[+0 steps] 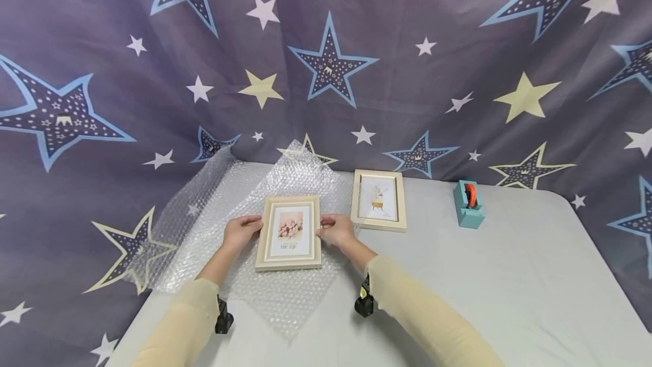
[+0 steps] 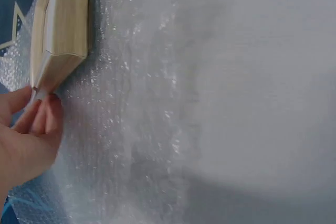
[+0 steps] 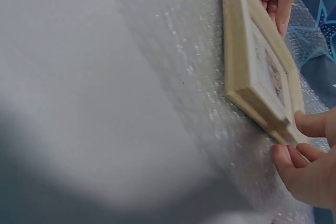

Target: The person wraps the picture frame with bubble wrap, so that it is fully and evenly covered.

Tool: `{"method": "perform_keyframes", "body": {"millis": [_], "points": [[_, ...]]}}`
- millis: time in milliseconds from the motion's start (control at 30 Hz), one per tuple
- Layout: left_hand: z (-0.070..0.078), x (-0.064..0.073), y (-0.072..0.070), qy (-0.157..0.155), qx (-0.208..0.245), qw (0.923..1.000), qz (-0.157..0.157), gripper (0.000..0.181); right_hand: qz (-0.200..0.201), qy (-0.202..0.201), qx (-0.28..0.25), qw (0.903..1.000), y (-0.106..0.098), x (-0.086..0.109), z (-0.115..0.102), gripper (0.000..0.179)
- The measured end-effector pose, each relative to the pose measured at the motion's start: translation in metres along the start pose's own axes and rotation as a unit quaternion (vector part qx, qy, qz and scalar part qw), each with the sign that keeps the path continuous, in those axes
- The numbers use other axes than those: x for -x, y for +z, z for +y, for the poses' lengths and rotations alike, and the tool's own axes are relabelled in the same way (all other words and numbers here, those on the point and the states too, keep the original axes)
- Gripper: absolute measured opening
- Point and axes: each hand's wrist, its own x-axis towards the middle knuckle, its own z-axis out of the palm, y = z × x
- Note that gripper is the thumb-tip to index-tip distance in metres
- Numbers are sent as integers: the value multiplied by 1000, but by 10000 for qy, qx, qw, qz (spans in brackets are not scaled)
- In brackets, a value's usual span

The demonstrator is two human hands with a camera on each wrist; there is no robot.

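A cream picture frame (image 1: pixel 264 242) with a pink flower print lies over a sheet of bubble wrap (image 1: pixel 290 299), face up in the head view. My left hand (image 1: pixel 242 231) pinches its left side, thumb on the front edge. On the opposite side, my right hand (image 1: pixel 336 230) grips the edge between thumb and fingers. The right wrist view shows the thick wooden side of the frame (image 3: pixel 239 51) close over the wrap, and the right hand (image 3: pixel 310 166) at its near edge. In the left wrist view, the fingertips of the left hand (image 2: pixel 31 135) meet at the frame's edge.
A second cream frame (image 1: pixel 402 203) with a plant print lies to the right, its left edge by the bubble wrap. Further right stands a teal tape dispenser (image 1: pixel 470 217) with an orange roll. A star-patterned curtain (image 1: pixel 387 118) hangs behind the white table (image 1: pixel 509 276).
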Motion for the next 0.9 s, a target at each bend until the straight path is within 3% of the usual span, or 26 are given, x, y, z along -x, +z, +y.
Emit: {"method": "perform_keyframes", "body": {"millis": [167,300,400,567,667,767,900], "points": [[2,2,-4,703,-94,9975,-41,36,-104,-54,-10,9999,-15,7,-1,40],[7,5,-11,1558,-740,9849,-142,35,-127,-330,61,9994,-31,14,-1,40],[12,8,-19,2213,-1397,9647,-300,37,-185,-502,144,9985,-43,22,-1,38],[15,13,-28,3038,-2512,9164,-691,46,-303,-923,509,9940,-63,38,6,35],[12,15,-31,3345,-2966,8897,-921,52,-476,-1322,721,9874,-73,51,13,35],[8,17,-32,3407,-3199,8774,-1081,54,-614,-1706,984,9785,-79,62,24,35],[0,21,-31,3359,-3296,8751,-1130,54,-580,-2171,1469,9633,-79,77,38,35]]}}
